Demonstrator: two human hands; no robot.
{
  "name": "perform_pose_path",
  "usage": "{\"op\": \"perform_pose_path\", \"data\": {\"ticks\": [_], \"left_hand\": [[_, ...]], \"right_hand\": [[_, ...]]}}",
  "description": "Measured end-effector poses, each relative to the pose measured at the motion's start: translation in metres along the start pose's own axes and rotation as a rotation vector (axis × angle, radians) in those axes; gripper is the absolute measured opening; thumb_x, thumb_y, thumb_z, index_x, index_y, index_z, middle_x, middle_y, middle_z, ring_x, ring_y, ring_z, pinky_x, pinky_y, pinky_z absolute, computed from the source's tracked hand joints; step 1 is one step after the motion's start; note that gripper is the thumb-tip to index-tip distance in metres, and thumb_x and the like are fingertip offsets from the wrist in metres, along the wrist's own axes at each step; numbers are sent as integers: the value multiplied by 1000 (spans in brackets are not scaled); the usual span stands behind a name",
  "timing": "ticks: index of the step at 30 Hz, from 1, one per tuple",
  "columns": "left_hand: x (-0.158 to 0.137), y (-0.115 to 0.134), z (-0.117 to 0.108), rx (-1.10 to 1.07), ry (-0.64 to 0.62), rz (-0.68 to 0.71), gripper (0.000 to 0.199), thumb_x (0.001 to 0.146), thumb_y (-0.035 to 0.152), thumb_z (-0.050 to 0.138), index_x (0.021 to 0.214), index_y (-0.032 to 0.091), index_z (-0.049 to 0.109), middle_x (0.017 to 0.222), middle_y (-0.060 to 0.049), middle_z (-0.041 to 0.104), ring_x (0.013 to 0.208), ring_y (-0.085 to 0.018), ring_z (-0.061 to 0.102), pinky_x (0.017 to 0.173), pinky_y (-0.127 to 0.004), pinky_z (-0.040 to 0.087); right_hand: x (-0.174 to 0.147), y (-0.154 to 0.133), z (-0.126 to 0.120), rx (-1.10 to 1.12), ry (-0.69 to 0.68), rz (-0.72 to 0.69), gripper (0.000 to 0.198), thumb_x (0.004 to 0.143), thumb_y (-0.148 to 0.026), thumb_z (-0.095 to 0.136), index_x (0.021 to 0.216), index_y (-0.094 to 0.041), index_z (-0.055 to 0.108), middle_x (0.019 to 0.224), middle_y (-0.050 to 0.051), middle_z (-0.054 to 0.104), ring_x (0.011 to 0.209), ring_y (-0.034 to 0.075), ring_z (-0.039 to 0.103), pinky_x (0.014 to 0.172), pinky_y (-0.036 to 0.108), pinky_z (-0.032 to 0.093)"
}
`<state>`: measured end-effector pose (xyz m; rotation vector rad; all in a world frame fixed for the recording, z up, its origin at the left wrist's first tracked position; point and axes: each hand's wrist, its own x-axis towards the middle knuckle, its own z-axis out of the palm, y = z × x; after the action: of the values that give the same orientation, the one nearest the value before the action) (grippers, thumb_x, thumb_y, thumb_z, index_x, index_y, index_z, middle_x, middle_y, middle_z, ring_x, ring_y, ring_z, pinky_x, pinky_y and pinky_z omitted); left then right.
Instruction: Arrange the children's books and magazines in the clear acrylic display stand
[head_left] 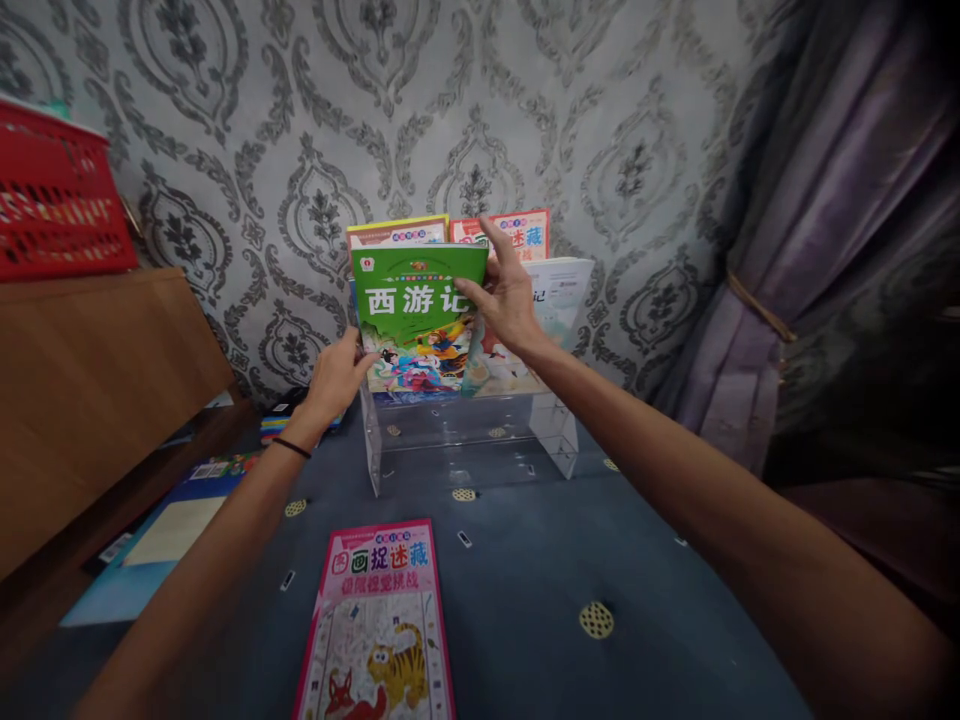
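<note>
A green picture book (420,325) with white Chinese characters stands at the left of a clear acrylic book stand (450,440). My left hand (337,370) grips its lower left edge, thumb on the front. At its upper right corner, my right hand (510,295) has the thumb on the cover and the index finger raised; its other fingers are partly hidden. Beside the green book leans a pale-covered book (566,290), partly behind my right hand. A yellow-edged book (397,230) and a red-edged book (536,228) show behind, on the upper tier.
A pink book with a tiger (382,610) lies flat on the blue cloth (540,570) in front of the stand. To the left are a blue book (172,540), a small pile of books (277,425), and a red basket (60,195) on a wooden box (105,380). A curtain (757,370) hangs at right.
</note>
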<state>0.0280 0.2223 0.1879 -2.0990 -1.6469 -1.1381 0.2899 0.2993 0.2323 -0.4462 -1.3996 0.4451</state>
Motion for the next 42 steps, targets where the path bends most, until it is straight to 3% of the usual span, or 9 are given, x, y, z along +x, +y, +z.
{"op": "perform_pose_path", "data": {"ticks": [4, 8, 15, 21, 25, 29, 33, 38, 42], "left_hand": [[3, 2, -3, -114, 75, -31, 18, 88, 32, 61, 100, 19, 55, 72, 0, 56, 73, -22, 59, 75, -34, 46], [6, -5, -5, -197, 84, -49, 21, 86, 31, 62, 102, 20, 54, 72, 2, 55, 71, -19, 58, 73, -34, 48], [4, -14, -3, -96, 5, -36, 14, 88, 32, 54, 80, 20, 55, 72, -2, 61, 72, -21, 58, 73, -34, 44], [-2, -12, -8, -32, -21, -16, 16, 90, 37, 50, 91, 21, 56, 79, -4, 66, 76, -23, 61, 71, -32, 44], [-1, -2, -14, -100, 38, -20, 35, 90, 38, 52, 120, 20, 48, 100, -10, 69, 91, -28, 66, 77, -38, 48], [12, 8, -17, -233, 85, -26, 41, 89, 40, 54, 124, 22, 44, 114, -12, 68, 100, -29, 67, 86, -43, 50], [27, 6, -12, -338, 102, -68, 41, 85, 43, 57, 119, 21, 46, 115, -12, 68, 102, -29, 67, 90, -45, 51], [33, 1, -2, -428, 96, -76, 45, 83, 42, 59, 121, 21, 46, 112, -10, 67, 101, -27, 65, 91, -43, 52], [34, 3, -3, -403, 121, -100, 57, 83, 41, 60, 130, 20, 38, 117, -12, 64, 102, -27, 64, 93, -45, 51]], "right_hand": [[-5, -2, -1, -68, -106, -55, 53, 80, -42, 75, 129, -27, 60, 110, 2, 66, 96, 24, 59, 86, 47, 56], [-9, -10, -2, -396, -229, -194, 54, 83, -41, 71, 135, -33, 58, 113, 5, 62, 98, 27, 57, 91, 50, 52], [-24, -24, 0, -796, -327, -255, 37, 98, -32, 46, 133, -34, 58, 99, 6, 58, 88, 25, 57, 78, 39, 51], [-24, -40, 1, -900, -354, -273, 38, 100, -27, 39, 131, -30, 61, 95, 7, 58, 83, 23, 58, 70, 34, 48], [-19, -48, -10, -925, -345, -317, 44, 96, -25, 46, 139, -25, 53, 118, 11, 57, 89, 23, 61, 70, 33, 50], [-14, -47, -32, -1010, -363, -287, 47, 92, -25, 54, 139, -22, 52, 136, 13, 52, 94, 24, 64, 69, 34, 52], [-5, -44, -47, -1074, -410, -283, 39, 92, -26, 58, 131, -22, 58, 129, 12, 57, 96, 25, 65, 69, 33, 51], [4, -54, -47, -1191, -412, -244, 33, 94, -38, 59, 122, -21, 63, 122, 13, 60, 94, 27, 65, 67, 34, 49], [4, -64, -42, -1247, -435, -322, 26, 95, -34, 58, 115, -19, 67, 118, 16, 63, 106, 32, 59, 82, 40, 49]]}}
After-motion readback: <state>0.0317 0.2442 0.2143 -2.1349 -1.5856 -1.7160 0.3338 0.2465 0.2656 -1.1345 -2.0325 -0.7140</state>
